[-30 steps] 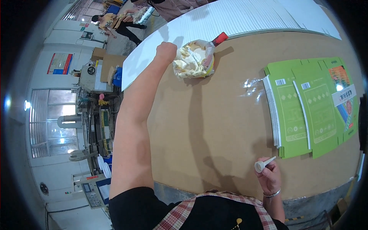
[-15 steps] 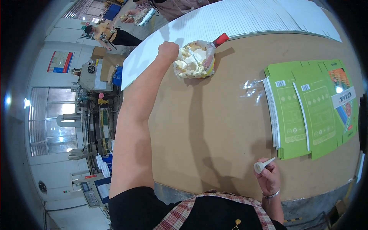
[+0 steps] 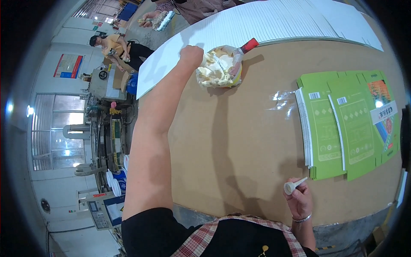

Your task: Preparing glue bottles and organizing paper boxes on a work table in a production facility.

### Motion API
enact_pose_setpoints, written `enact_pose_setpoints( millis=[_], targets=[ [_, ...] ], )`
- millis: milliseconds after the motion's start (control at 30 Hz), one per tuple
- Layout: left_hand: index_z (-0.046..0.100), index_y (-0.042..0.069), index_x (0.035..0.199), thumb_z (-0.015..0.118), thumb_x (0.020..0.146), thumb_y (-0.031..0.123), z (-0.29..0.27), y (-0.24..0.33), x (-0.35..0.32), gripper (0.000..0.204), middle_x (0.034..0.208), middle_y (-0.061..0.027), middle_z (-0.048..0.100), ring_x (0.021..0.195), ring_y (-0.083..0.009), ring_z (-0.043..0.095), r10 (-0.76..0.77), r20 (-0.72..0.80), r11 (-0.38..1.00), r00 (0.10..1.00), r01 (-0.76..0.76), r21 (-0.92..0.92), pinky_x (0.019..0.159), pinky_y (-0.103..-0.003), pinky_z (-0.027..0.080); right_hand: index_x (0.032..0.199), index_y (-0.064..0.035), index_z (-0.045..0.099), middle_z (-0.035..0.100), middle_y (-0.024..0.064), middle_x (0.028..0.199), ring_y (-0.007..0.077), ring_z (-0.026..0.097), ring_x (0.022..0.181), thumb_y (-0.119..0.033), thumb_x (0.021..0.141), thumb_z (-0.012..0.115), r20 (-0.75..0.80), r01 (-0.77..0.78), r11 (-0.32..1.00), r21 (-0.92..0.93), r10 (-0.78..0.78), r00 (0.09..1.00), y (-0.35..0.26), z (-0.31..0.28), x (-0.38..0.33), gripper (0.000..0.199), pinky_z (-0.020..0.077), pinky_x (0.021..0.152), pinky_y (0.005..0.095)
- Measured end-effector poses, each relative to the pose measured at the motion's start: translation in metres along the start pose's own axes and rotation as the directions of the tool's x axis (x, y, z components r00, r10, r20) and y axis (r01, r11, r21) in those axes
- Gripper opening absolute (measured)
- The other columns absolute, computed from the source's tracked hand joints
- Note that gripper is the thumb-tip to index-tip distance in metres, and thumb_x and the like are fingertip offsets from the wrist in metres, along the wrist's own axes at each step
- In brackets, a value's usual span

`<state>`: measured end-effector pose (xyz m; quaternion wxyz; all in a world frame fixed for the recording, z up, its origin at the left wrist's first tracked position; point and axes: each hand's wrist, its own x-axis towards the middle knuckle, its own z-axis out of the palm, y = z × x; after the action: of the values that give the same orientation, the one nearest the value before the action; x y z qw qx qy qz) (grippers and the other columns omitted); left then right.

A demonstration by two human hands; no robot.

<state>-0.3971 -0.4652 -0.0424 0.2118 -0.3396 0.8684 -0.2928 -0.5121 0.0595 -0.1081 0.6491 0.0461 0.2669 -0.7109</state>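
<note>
My left arm reaches to the far side of the table. There my left hand [image 3: 191,56] is closed in a fist at the left rim of a plastic-lined tub [image 3: 236,64]. Whatever it grips is hidden from sight. Thick cream-white paste [image 3: 216,70] fills the tub, and a red handle [image 3: 249,45] sticks out at its far right. Close to the near edge, my right hand [image 3: 299,200] pinches a small white funnel-shaped nozzle [image 3: 290,187], its wide round end facing left.
Flat green printed cartons [image 3: 325,141] lie stacked at the right. White sheets [image 3: 239,25] fan along the table's far edge. Clear film or tape [image 3: 281,100] glints on the brown tabletop [image 3: 192,141]. Across the table, a person's hand [image 3: 150,19] holds a foil-wrapped brush; another person [image 3: 117,47] stands beyond.
My left hand has shifted very slightly right at the tub. The person in the background has turned and moved their arms. My right hand still holds the nozzle.
</note>
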Motion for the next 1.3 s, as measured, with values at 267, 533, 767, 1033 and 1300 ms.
enact_pose_setpoints(
  millis=[267, 533, 767, 1033, 1300],
  targets=[
    [0.069, 0.01, 0.087, 0.053, 0.078, 0.012, -0.003, 0.002, 0.0, 0.018, 0.093, -0.0092, 0.066, 0.088, -0.0261, 0.062, -0.008, 0.052, 1.0, 0.999, 0.008, 0.005, 0.069, -0.038, 0.053, 0.099, 0.0014, 0.059, 0.058, 0.0077, 0.095, 0.0149, 0.056, 0.078, -0.009, 0.069, 0.073, -0.005, -0.014, 1.0, 0.001, 0.014, 1.0, 0.002, -0.004, -0.001, 0.034, 0.0444, 0.065, 0.0238],
    [0.068, 0.01, 0.089, 0.053, 0.078, 0.011, -0.001, 0.001, 0.002, 0.018, 0.093, -0.01, 0.065, 0.089, -0.0267, 0.062, -0.019, 0.059, 1.0, 0.998, 0.02, -0.011, 0.069, -0.039, 0.053, 0.098, 0.0016, 0.06, 0.058, 0.008, 0.096, 0.0156, 0.056, 0.081, -0.009, 0.069, 0.072, -0.01, -0.005, 1.0, -0.005, 0.005, 1.0, 0.001, -0.003, 0.001, 0.033, 0.0447, 0.067, 0.0246],
    [0.063, 0.009, 0.092, 0.058, 0.076, 0.015, 0.009, -0.008, -0.001, 0.018, 0.095, -0.0137, 0.06, 0.091, -0.0303, 0.059, -0.017, 0.047, 1.0, 0.999, 0.018, -0.008, 0.073, -0.039, 0.052, 0.098, 0.0014, 0.06, 0.058, 0.0074, 0.095, 0.0148, 0.055, 0.08, -0.009, 0.069, 0.072, 0.008, -0.024, 1.0, 0.015, 0.023, 1.0, 0.001, -0.001, 0.002, 0.033, 0.0438, 0.068, 0.0246],
    [0.064, 0.003, 0.101, 0.08, 0.054, 0.045, -0.011, -0.006, -0.003, 0.065, 0.11, -0.0163, 0.055, 0.102, -0.0294, 0.054, 0.016, 0.278, 1.0, 0.96, -0.018, 0.007, 0.082, -0.037, 0.049, 0.1, 0.0017, 0.057, 0.058, 0.0072, 0.091, 0.0147, 0.054, 0.074, -0.011, 0.071, 0.071, -0.012, 0.01, 1.0, -0.016, -0.011, 1.0, 0.003, 0.002, 0.003, 0.035, 0.0424, 0.061, 0.0253],
    [0.063, 0.001, 0.102, 0.072, 0.062, 0.055, -0.021, -0.003, 0.004, 0.068, 0.112, -0.0189, 0.053, 0.102, -0.0325, 0.051, 0.048, 0.363, 0.997, 0.931, -0.025, -0.069, 0.084, -0.038, 0.047, 0.099, 0.0009, 0.06, 0.057, 0.008, 0.096, 0.015, 0.055, 0.08, -0.009, 0.07, 0.071, 0.001, -0.026, 1.0, 0.018, 0.026, 1.0, 0.002, -0.001, 0.004, 0.032, 0.0439, 0.068, 0.0244]
  ],
)
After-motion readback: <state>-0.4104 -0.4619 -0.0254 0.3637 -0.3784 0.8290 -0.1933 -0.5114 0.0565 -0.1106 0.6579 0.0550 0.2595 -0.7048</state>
